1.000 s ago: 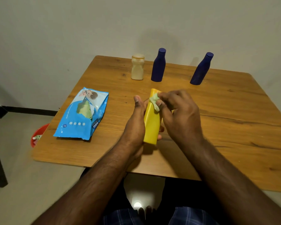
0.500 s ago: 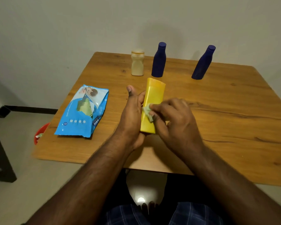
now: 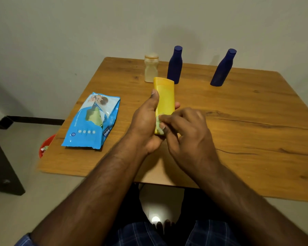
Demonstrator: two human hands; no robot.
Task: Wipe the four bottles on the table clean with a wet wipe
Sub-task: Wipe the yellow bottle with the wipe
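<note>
My left hand (image 3: 145,124) grips a yellow bottle (image 3: 164,96) above the wooden table (image 3: 247,125), thumb along its left side and fingertips showing on its right. My right hand (image 3: 184,129) pinches a pale green wet wipe (image 3: 158,127) against the bottle's lower end. At the back of the table stand a small cream bottle (image 3: 151,68) and two dark blue bottles, one at the middle (image 3: 175,65) and one further right (image 3: 223,68).
A blue pack of wet wipes (image 3: 92,121) lies on the table's left part. A red bowl (image 3: 45,145) sits on the floor beyond the left edge. Dark furniture (image 3: 2,166) stands at the far left. A wall rises behind the table.
My right hand has slid the wipe from the bottle's top down to its lower end. The left hand keeps its grip, and the bottle's top now points further away.
</note>
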